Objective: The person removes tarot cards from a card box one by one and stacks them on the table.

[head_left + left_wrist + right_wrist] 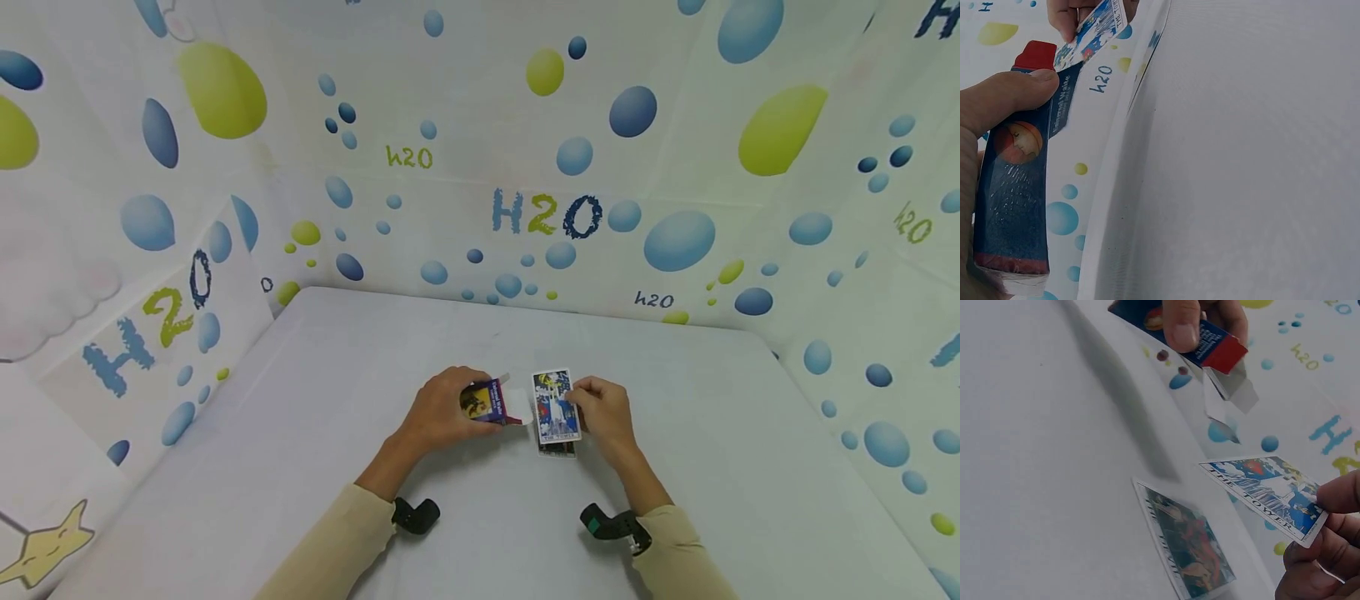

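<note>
My left hand (445, 406) grips a small dark blue card box (482, 401) above the table, its end flaps hanging open toward the right. In the left wrist view the thumb presses the box (1013, 187) near its red flap. Between thumb and fingers, my right hand (606, 414) pinches a tarot card (555, 406) marked "THE TOWER" by its right edge. Below that card another dark-faced tarot card (1192, 545) lies face up on the table, mostly covered by the held card in the head view.
A white-covered table (360, 350) spreads under both hands. Behind it and along the sides hangs a white sheet (465, 100) printed with blue and green drops and "H2O". Each wrist carries a black camera mount (417, 516).
</note>
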